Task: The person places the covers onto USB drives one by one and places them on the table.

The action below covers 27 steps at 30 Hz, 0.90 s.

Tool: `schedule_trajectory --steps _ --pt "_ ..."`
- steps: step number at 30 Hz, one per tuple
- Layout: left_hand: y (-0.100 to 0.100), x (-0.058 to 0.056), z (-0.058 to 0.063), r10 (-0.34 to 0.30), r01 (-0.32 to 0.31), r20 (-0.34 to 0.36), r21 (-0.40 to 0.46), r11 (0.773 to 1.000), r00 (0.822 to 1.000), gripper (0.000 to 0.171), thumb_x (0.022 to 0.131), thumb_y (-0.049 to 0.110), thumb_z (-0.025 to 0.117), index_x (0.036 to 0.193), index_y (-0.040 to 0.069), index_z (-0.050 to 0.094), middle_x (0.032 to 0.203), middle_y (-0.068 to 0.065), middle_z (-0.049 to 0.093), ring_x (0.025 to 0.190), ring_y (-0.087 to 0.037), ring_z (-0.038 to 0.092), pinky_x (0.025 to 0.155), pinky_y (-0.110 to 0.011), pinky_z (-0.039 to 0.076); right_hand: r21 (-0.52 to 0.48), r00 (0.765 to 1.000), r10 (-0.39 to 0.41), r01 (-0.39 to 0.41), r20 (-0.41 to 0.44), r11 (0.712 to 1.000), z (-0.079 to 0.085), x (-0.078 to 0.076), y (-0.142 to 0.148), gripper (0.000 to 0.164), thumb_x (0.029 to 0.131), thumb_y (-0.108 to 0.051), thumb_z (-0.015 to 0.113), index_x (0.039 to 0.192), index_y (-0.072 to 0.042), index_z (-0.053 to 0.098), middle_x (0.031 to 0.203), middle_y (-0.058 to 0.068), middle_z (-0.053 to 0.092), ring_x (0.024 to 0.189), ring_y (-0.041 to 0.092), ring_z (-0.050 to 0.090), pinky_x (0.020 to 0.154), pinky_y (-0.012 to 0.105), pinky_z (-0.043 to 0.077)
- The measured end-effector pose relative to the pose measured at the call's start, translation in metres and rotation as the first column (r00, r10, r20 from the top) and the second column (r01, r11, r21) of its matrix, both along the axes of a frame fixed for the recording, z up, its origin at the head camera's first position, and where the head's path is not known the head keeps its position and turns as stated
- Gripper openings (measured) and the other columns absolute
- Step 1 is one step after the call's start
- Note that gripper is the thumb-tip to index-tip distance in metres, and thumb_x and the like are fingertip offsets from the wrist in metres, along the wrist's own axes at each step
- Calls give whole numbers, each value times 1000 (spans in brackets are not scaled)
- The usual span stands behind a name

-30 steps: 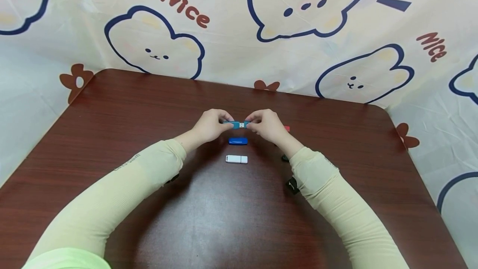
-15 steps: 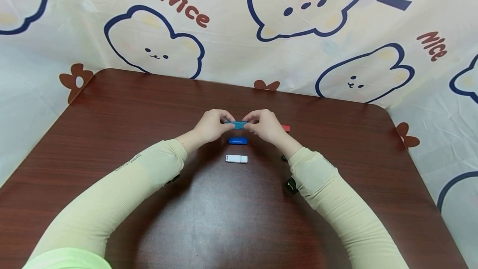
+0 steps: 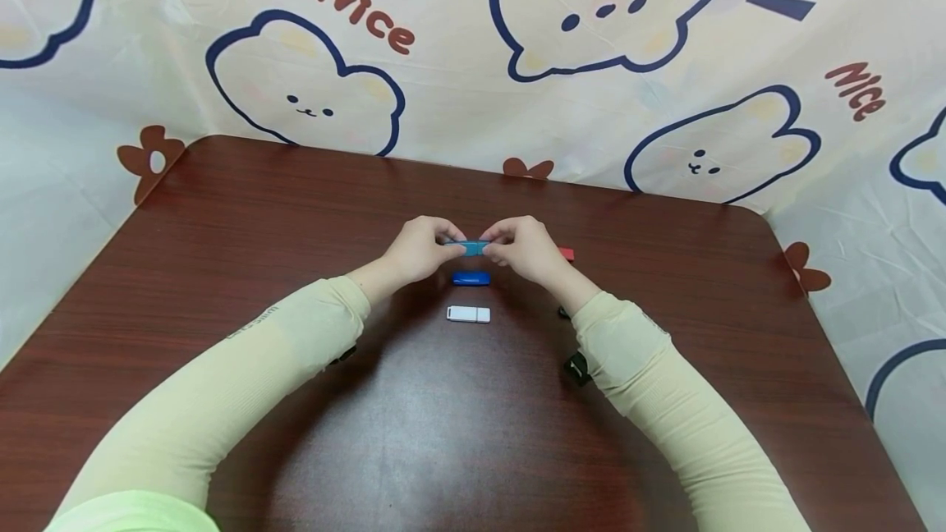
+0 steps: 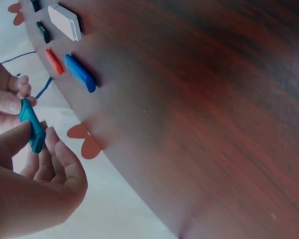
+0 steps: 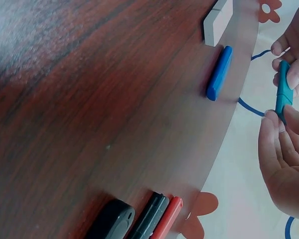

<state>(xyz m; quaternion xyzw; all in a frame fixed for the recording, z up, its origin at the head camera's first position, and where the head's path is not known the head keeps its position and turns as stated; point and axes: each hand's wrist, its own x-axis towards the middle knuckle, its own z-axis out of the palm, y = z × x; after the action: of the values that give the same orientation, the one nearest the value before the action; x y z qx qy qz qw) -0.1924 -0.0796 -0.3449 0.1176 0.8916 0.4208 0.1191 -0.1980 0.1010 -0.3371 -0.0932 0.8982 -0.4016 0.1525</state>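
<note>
A teal USB flash drive (image 3: 471, 249) is held up between both hands, its cap on and no metal plug showing. My left hand (image 3: 417, 249) pinches the body end between thumb and fingers. At the other end my right hand (image 3: 529, 253) pinches the cap, as the right wrist view also shows with the teal drive (image 5: 284, 89). On the table just in front of the hands lies a blue USB flash drive (image 3: 470, 278). Closer to me is a white USB flash drive (image 3: 468, 314).
To the right, partly hidden by the right arm in the head view, a red stick (image 5: 168, 219) and two black ones, a slim one (image 5: 148, 216) and a thicker one (image 5: 111, 221), lie side by side. A printed cloth (image 3: 458, 105) hangs behind the brown table (image 3: 414, 433).
My right hand has moved slightly left, bringing the teal cap over the metal plug that showed a second ago. Over the last half second nothing visibly moves.
</note>
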Motion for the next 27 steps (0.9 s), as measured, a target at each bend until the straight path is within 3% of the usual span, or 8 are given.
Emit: schedule_trajectory --steps 8,21,27 --pt "0 1 3 -10 10 25 21 1000 1000 19 90 18 62 99 3 68 94 -11 66 89 -22 53 73 -28 43 -59 1000 10 -9 24 998 2 0 3 16 89 -7 62 100 2 68 92 18 68 86 31 67 74 30 56" --pt "5 4 6 -3 -4 90 71 997 996 19 90 17 62 99 1 69 93 -13 66 86 -20 53 70 -25 42 -89 999 19 -14 45 996 4 3 8 18 89 -7 61 102 3 67 98 24 69 86 35 67 78 38 55" --pt "8 6 8 -23 22 48 36 999 999 18 88 16 64 97 2 70 90 -12 67 82 -19 54 67 -24 42 -36 998 63 -63 3 997 7 6 9 16 89 -7 61 100 2 68 96 22 69 84 33 68 77 38 55"
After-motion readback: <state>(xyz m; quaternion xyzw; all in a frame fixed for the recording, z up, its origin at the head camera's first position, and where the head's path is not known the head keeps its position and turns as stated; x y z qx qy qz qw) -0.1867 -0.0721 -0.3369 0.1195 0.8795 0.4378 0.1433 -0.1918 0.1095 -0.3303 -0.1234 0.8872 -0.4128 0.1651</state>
